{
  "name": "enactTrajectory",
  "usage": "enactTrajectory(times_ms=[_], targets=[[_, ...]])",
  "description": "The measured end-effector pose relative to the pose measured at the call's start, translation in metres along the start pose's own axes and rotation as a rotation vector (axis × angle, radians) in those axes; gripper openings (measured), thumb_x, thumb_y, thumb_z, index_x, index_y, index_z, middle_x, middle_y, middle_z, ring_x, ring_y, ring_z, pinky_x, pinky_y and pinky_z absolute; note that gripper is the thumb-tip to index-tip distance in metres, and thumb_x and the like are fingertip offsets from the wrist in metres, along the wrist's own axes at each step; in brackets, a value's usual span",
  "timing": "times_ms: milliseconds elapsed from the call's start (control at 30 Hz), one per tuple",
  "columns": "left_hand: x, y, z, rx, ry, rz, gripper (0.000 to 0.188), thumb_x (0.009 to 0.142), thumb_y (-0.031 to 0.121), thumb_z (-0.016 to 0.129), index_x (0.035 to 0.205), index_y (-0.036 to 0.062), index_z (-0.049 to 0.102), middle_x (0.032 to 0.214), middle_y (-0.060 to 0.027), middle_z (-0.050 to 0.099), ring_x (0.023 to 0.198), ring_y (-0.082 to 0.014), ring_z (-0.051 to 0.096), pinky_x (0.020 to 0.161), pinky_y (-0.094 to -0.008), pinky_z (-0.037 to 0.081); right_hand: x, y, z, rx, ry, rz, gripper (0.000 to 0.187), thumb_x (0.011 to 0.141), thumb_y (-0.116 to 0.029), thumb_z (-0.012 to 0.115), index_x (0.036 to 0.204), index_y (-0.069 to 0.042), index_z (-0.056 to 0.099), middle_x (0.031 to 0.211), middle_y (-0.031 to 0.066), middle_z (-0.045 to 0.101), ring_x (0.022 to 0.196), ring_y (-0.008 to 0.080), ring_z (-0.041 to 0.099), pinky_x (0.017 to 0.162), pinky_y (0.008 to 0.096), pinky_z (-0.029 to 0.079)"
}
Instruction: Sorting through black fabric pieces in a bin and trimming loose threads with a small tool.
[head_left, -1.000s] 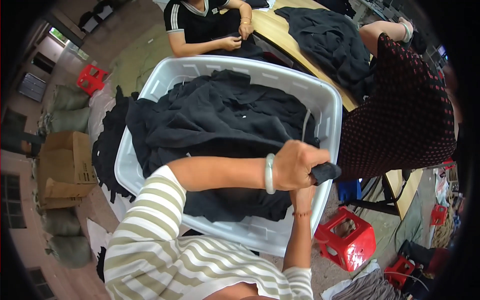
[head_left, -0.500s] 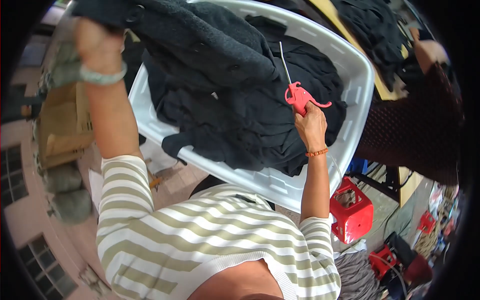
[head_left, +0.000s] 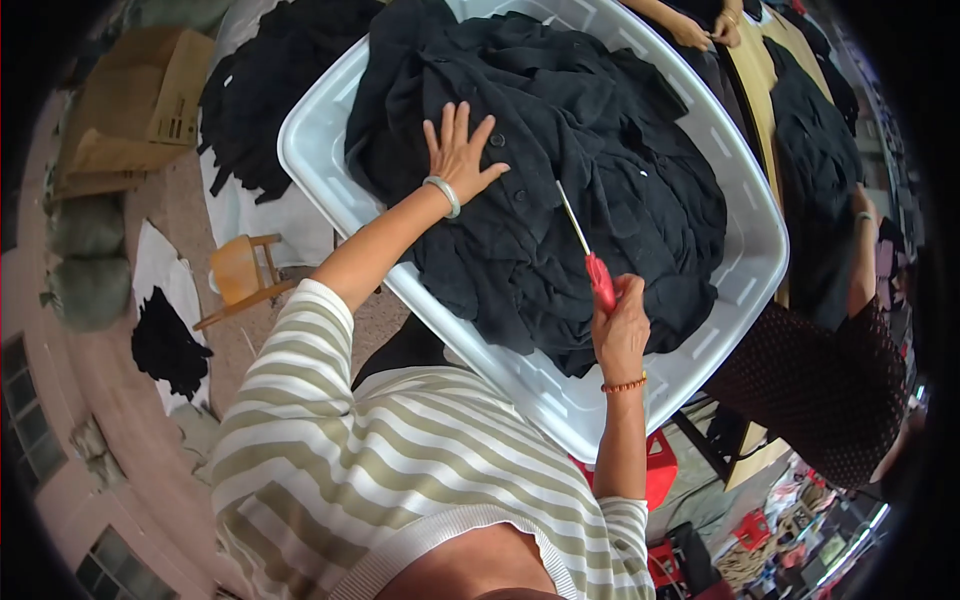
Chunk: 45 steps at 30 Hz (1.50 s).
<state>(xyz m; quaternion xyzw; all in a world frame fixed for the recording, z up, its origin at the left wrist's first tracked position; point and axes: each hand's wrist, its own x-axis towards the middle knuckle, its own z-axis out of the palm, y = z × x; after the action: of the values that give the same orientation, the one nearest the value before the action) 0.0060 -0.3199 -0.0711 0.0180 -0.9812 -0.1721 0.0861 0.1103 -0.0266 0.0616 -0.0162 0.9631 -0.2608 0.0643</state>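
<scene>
A black buttoned garment (head_left: pixel 520 170) lies spread over a heap of dark clothes (head_left: pixel 640 260) inside a large white plastic tub (head_left: pixel 752 225). My left hand (head_left: pixel 462 160) rests flat on this garment with its fingers spread, beside a row of buttons. My right hand (head_left: pixel 622 325) is wrapped round the grip of a red air blow gun (head_left: pixel 599 280). Its thin metal nozzle slants up and left over the cloth, the tip near the garment's edge. Most of the gun's trigger is hidden by my fingers.
Another pile of black clothes (head_left: pixel 290 80) lies left of the tub, near a small wooden chair (head_left: pixel 240 272) and a cardboard box (head_left: pixel 135 110). To the right, a person in a dotted top (head_left: pixel 820 385) works at a table (head_left: pixel 755 100). A red stool (head_left: pixel 660 470) stands below the tub.
My left hand has come down from the upper left, where it held the lifted garment, and now lies on it in the tub. The blow gun has shifted lower in view.
</scene>
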Motion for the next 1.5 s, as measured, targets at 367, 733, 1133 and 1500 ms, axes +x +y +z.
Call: enactTrajectory(times_ms=[367,733,1133,1500], targets=[[-0.001,-0.029,0.019,-0.037,-0.227,0.159,0.094,0.078,0.055,0.067,0.151,0.0209,0.018,0.155,-0.0164,0.015,0.144,-0.0375,0.009,0.115,-0.0543,0.009,0.062,-0.048,0.026,-0.217,-0.259,-0.237,0.02,0.087,-0.021,0.06,0.09,-0.004,0.051,0.068,0.0209,0.061,0.065,0.0405,0.061,0.058,0.0487,0.047],[-0.005,-0.025,0.035,-0.144,-0.073,0.162,0.084,0.076,0.059,0.065,0.144,0.019,0.036,0.152,-0.0155,0.025,0.142,-0.0365,0.018,0.112,-0.0561,0.016,0.163,-0.104,0.081,-0.307,-0.18,-0.377,0.029,0.084,-0.029,0.063,0.09,-0.002,0.055,0.076,0.0204,0.065,0.074,0.0394,0.064,0.066,0.0473,0.051],[-0.039,0.018,0.043,0.243,-0.322,0.516,0.068,0.09,0.041,0.054,0.148,0.0181,0.027,0.157,-0.009,0.01,0.145,-0.0295,0.004,0.114,-0.0537,0.003,-0.003,0.005,0.014,-0.318,-0.466,-0.045,0.027,0.085,-0.026,0.065,0.094,-0.003,0.055,0.07,0.0221,0.062,0.068,0.0413,0.062,0.062,0.049,0.049],[-0.004,-0.005,-0.007,-1.43,-0.07,-0.532,0.021,0.088,0.011,0.063,0.108,0.0023,0.061,0.089,-0.0074,0.067,0.07,-0.0152,0.067,0.058,-0.0257,0.056,-0.001,-0.01,0.022,0.02,-0.301,-0.131,0.021,0.087,-0.012,0.06,0.106,-0.002,0.055,0.083,0.0205,0.063,0.08,0.0354,0.062,0.069,0.044,0.049]])
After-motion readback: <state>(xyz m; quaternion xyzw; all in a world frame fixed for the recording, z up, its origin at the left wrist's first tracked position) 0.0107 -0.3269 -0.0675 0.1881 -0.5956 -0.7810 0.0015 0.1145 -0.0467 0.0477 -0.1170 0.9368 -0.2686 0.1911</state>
